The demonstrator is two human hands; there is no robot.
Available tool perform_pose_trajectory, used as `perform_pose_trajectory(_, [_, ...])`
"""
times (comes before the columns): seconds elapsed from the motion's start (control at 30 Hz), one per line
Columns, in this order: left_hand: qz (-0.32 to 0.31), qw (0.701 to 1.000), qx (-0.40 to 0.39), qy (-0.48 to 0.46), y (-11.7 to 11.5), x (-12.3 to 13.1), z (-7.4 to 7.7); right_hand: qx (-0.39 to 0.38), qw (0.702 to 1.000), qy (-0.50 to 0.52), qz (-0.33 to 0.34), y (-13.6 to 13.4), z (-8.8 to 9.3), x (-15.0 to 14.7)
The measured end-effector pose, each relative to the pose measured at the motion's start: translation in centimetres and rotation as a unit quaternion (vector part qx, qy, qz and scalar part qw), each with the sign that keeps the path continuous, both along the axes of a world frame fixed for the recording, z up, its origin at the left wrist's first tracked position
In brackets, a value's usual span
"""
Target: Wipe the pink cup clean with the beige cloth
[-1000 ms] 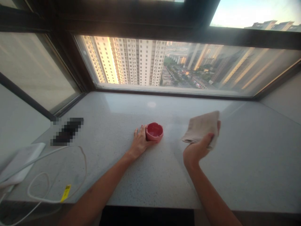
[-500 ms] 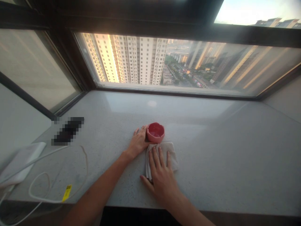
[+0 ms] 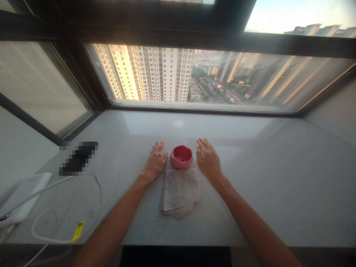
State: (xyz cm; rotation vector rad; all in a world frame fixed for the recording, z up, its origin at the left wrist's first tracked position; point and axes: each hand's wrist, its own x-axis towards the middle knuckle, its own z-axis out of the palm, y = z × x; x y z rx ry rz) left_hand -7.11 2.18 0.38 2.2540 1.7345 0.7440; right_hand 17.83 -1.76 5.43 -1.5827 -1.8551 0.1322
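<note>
See wide counter (image 3: pixel 283 185) room rightward. Count one folded cloth (image 3: pixel 180 193) short of counter's near edge, one red bowl (image 3: pixel 181 159) between left hand (image 3: pixel 156 159) and right hand (image 3: pixel 209 159), both fingers-extended.

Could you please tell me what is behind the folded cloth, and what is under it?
Behind the folded cloth stands the notched pink bowl. The speckled windowsill shows around the cloth; anything directly beneath is covered and cannot be seen.
</note>
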Motion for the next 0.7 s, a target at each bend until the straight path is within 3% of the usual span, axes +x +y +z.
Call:
perform_pose_trajectory(0.1, [-0.004, 0.998, 0.0, 0.059, 0.1, 0.4, -0.7, -0.099, 0.987, -0.12, -0.03, 4.2, -3.2, 2.9])
perform_pose_trajectory(0.2, [-0.012, 0.995, -0.001, 0.095, -0.1, 0.4, -1.0, -0.147, 0.971, -0.189, -0.02, 5.2, -6.2, 3.9])
perform_pose_trajectory(0.27, [-0.014, 0.994, -0.002, 0.104, -0.1, 0.3, -1.0, -0.155, 0.966, -0.206, -0.017, 5.1, -7.2, 4.0])
perform_pose_trajectory(0.7, [-0.013, 0.993, -0.006, 0.115, -0.4, 0.5, -0.6, -0.164, 0.964, -0.206, -0.014, 5.2, -7.1, 4.2])
